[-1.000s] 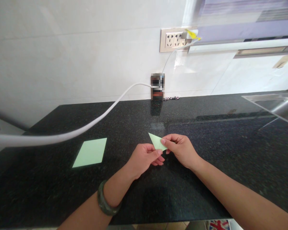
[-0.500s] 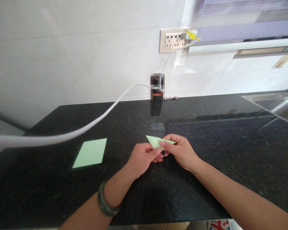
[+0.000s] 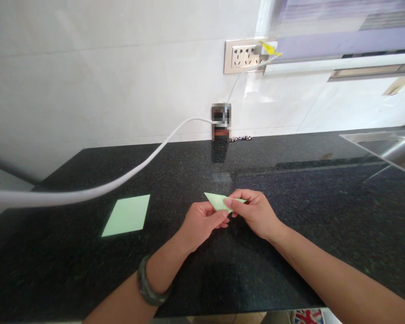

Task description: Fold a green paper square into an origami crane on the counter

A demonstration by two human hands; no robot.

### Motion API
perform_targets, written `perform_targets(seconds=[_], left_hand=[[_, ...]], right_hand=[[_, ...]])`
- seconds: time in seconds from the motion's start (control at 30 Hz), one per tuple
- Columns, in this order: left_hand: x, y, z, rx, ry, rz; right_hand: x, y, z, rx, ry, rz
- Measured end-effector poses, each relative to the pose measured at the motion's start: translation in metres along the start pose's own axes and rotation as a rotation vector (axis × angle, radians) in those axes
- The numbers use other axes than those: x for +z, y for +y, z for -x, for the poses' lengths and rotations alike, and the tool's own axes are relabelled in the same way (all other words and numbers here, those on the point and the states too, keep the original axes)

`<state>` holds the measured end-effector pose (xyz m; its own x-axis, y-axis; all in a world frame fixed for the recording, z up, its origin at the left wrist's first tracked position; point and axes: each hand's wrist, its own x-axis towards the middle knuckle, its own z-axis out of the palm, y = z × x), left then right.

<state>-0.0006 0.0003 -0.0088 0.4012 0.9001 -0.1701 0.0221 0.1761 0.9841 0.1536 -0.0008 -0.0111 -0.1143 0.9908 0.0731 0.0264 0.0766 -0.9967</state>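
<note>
A small folded piece of light green paper (image 3: 218,201) is held between both hands above the dark counter, one pointed corner sticking out to the upper left. My left hand (image 3: 202,224) pinches its lower edge with the thumb on top, and a green bangle circles that wrist. My right hand (image 3: 254,211) grips the paper's right part between thumb and fingers, which cover some of it. To the left, a flat sheet of light green paper (image 3: 127,216) lies on the counter.
On the black speckled counter (image 3: 256,270), a blurred-out upright device (image 3: 221,122) leans at the wall beside a beaded strand (image 3: 242,139). A white cable (image 3: 121,180) crosses the left side. A sink (image 3: 398,150) is at right, a socket panel (image 3: 243,57) above.
The folded paper's upper edge looks flatter under my right thumb, and its left tip has dipped slightly. Both hands have barely moved.
</note>
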Motion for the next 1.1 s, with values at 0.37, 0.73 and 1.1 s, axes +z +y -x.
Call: perform_targets(seconds=[0.37, 0.73, 1.1], left_hand=[[-0.005, -0.010, -0.004, 0.142, 0.086, 0.011], [-0.007, -0.010, -0.005, 0.199, 0.156, -0.112], [-0.006, -0.010, -0.006, 0.163, 0.122, 0.024]], right_hand=[[0.006, 0.005, -0.001, 0.090, 0.008, -0.199], [0.004, 0.006, -0.002, 0.057, 0.054, -0.196], [0.003, 0.007, -0.003, 0.053, 0.036, -0.213]])
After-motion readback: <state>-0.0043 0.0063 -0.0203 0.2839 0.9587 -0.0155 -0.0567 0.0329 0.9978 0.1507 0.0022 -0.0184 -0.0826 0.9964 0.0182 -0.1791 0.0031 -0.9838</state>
